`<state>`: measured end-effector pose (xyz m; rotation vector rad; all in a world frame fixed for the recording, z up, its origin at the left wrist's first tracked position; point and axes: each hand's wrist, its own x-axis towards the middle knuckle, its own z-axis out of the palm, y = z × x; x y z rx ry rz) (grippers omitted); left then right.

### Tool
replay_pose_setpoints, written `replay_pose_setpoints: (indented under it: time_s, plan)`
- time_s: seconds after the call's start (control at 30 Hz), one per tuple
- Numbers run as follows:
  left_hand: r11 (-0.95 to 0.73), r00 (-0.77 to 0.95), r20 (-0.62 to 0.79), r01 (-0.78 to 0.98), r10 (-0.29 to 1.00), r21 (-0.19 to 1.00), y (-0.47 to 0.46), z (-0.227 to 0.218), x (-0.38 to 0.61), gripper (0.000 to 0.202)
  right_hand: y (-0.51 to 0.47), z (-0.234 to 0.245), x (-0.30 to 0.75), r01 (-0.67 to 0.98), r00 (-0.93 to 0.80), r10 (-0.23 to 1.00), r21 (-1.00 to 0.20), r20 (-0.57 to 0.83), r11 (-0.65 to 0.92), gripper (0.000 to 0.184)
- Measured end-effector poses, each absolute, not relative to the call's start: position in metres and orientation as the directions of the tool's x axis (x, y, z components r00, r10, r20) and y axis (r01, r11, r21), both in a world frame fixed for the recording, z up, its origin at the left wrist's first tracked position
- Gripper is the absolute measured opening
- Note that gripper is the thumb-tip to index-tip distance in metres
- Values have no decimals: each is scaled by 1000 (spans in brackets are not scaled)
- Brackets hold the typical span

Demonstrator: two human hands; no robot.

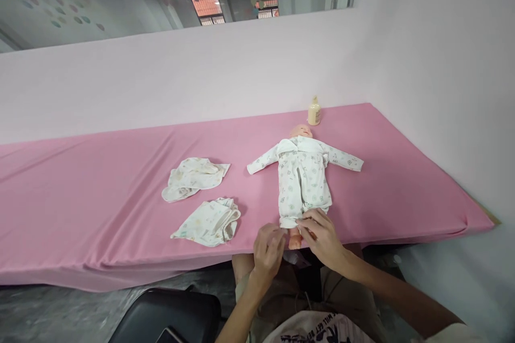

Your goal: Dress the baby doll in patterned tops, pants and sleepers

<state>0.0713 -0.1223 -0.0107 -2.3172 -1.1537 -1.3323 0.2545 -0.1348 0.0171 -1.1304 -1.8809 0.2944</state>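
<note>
A baby doll [301, 131] lies on its back, wearing a white printed top [265, 159] with the sleeves spread out. White printed baby trousers [308, 177] cover its body and legs, with the waist drawn up high on the chest. One bare foot [295, 240] sticks out below a trouser cuff. At the outer side of that cuff, my left hand [269, 251] has its fingers curled together, pinching the hem. My right hand [323, 238] closes thumb and fingers on the cuff's other side. The second foot is mostly hidden behind my right hand.
A pink cloth covers the long table [132, 187]. Two crumpled printed cloths [196, 176] lie left of the doll. Beyond its head stands a cream pump bottle [314, 112] near the wall. A black stool [169, 316] with a phone on it is below left.
</note>
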Motion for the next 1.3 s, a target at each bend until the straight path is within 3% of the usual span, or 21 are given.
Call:
replay_pose_setpoints:
  time_s: [0.17,0.33,0.53,0.7,0.8,0.9,1.03,1.17,1.3]
  plan:
    - [-712,321,798,679,510,182,-124,-10,75,16,-149,10,260,654,-371,764,-436,528,618,22]
    - [-669,287,778,711,559,218,-124,-13,79,15,-154,8,258,564,-362,791,-559,493,607,18]
    - [-628,335,704,752,626,201,-134,-22,71,9,-161,3,265,559,-288,841,-633,457,535,16]
    - [-537,265,633,794,727,285,-151,-32,65,11,-171,-14,268,672,-219,827,-534,518,513,20]
    - [-533,219,662,785,716,316,-157,-32,71,6,-172,-18,266,710,-124,827,-533,549,460,29]
    - [-550,196,696,767,691,330,-158,-26,80,7,-170,-16,271,717,19,813,-574,582,395,27]
    - [-590,267,702,762,660,265,-155,-14,87,20,-166,-17,287,733,55,816,-579,576,359,22]
    - [-665,342,701,703,626,251,-155,-17,84,17,-160,-29,297,826,36,839,-489,544,281,23]
    - [-665,352,696,708,626,240,-161,-24,76,14,-147,-40,297,910,13,835,-352,550,218,10]
